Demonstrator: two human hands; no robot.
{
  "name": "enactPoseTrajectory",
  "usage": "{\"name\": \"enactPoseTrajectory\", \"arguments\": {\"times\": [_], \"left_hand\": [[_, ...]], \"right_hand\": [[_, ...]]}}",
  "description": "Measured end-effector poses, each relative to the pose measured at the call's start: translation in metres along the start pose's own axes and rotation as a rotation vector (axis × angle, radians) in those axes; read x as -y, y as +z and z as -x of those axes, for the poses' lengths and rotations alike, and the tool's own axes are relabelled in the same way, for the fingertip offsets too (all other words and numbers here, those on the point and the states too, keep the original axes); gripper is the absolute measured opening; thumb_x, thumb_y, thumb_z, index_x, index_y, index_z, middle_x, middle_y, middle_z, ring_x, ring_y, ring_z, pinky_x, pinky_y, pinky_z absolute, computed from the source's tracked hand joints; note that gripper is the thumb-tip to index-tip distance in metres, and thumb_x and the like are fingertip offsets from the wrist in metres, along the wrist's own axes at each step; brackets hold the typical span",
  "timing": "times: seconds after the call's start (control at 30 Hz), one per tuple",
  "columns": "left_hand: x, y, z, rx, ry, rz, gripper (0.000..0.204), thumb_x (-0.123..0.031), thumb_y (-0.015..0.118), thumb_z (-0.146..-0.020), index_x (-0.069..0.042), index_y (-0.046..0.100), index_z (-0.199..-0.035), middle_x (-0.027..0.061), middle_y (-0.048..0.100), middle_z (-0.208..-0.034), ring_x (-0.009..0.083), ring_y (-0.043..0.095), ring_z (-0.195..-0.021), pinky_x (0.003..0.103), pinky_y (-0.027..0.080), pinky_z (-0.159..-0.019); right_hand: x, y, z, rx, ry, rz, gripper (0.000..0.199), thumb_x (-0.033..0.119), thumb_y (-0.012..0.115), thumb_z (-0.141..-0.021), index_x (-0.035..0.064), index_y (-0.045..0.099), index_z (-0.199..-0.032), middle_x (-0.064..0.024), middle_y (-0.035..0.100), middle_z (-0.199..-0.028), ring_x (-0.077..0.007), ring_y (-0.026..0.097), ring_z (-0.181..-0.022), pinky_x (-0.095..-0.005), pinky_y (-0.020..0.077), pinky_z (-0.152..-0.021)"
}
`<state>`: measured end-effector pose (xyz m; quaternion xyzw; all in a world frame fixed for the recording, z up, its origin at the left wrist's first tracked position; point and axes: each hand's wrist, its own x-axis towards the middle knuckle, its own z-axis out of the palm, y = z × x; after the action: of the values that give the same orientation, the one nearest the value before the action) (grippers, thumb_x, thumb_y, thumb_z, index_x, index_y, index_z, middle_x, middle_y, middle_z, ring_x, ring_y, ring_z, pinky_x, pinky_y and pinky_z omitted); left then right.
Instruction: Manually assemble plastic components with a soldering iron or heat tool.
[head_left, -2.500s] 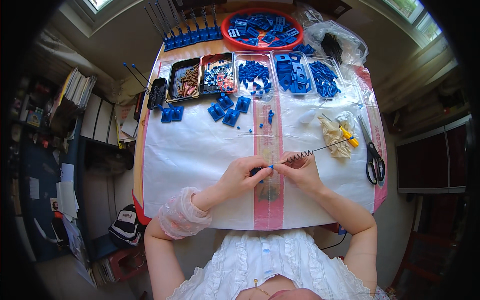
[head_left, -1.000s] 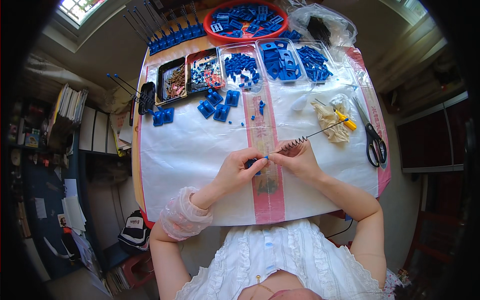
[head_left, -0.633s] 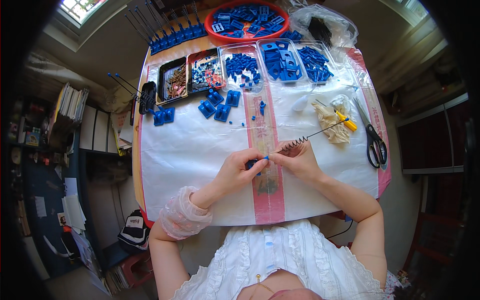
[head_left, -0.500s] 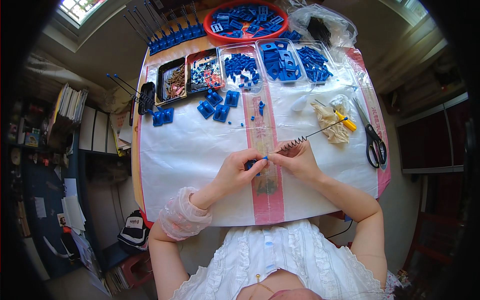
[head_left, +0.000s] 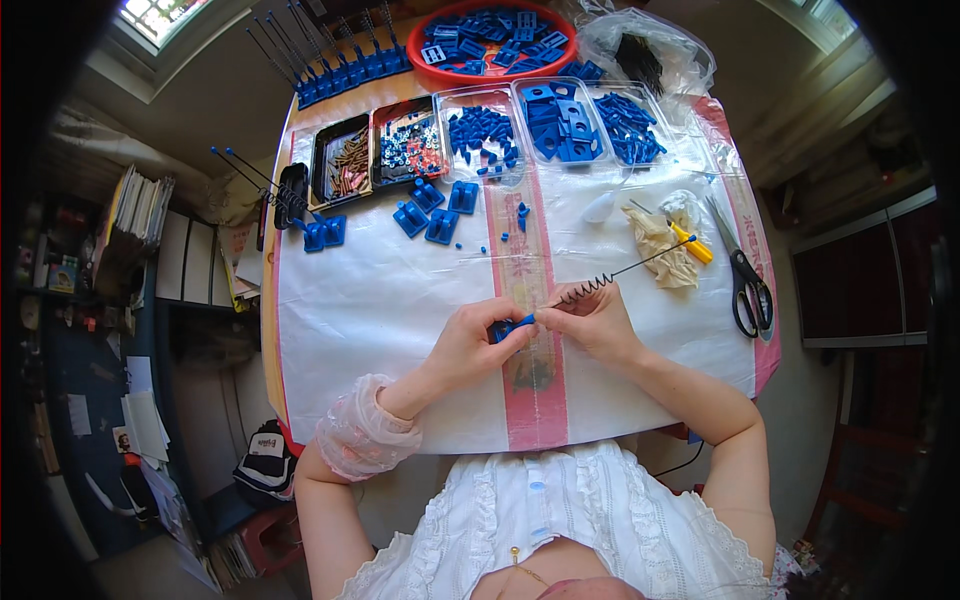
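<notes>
Over the middle of the table, my left hand [head_left: 478,338] is closed on a blue plastic part [head_left: 510,327], mostly covered by my fingers. My right hand [head_left: 594,318] pinches a dark coiled wire spring [head_left: 586,288]. From the coil, a straight thin rod runs up to the right and ends in a small blue tip [head_left: 692,239]. The spring's near end meets the blue part between my two hands; how they join is too small to make out. Several finished-looking blue bases [head_left: 441,226] lie beyond my left hand, with tiny blue pieces [head_left: 506,237] scattered beside them.
Trays along the back hold brass-coloured screws [head_left: 352,163], small metal and red bits [head_left: 410,143] and blue parts [head_left: 569,122]. Behind them stands a red basin [head_left: 417,60]. Black-handled scissors [head_left: 750,285], a yellow-handled tool [head_left: 703,249] and crumpled cloth [head_left: 660,247] lie at right.
My left hand has turned the blue part slightly, so more of it shows beside my fingertips. My right hand keeps its pinch on the spring, almost unmoved.
</notes>
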<state>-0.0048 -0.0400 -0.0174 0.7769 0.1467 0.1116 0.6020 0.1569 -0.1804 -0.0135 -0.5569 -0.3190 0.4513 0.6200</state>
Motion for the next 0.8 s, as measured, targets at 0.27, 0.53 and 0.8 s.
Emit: {"name": "enactPoseTrajectory", "arguments": {"times": [0.27,0.53,0.8], "left_hand": [[0.0016,-0.0011,0.0007,0.025,-0.062,0.267,0.022,-0.022,0.065,-0.095,-0.001,0.071,-0.096,0.004,0.071,-0.081,0.0082,0.062,-0.071,0.025,0.049,-0.064],[0.0055,-0.0006,0.0008,0.025,-0.086,0.184,0.025,-0.024,0.063,-0.097,0.0,0.072,-0.096,0.0048,0.073,-0.084,0.0081,0.063,-0.074,0.025,0.05,-0.067],[0.0037,0.0011,0.0018,0.0,-0.095,0.148,0.021,-0.023,0.07,-0.092,-0.002,0.072,-0.093,0.0018,0.069,-0.074,0.0059,0.057,-0.064,0.024,0.045,-0.059]], "right_hand": [[-0.0002,0.0014,-0.0003,-0.002,-0.013,-0.008,0.004,0.001,0.074,-0.085,-0.0024,0.073,-0.088,-0.0065,0.074,-0.082,-0.0092,0.069,-0.076,-0.0233,0.0552,-0.068],[0.0035,0.0037,0.0002,-0.003,-0.016,-0.025,0.004,0.001,0.073,-0.086,-0.0024,0.073,-0.088,-0.0068,0.074,-0.083,-0.0096,0.069,-0.076,-0.0234,0.0554,-0.069],[0.0015,0.002,-0.0001,-0.008,0.0,0.022,0.004,0.002,0.074,-0.086,-0.0017,0.073,-0.087,-0.0056,0.074,-0.083,-0.0081,0.069,-0.076,-0.023,0.0552,-0.068]]}}
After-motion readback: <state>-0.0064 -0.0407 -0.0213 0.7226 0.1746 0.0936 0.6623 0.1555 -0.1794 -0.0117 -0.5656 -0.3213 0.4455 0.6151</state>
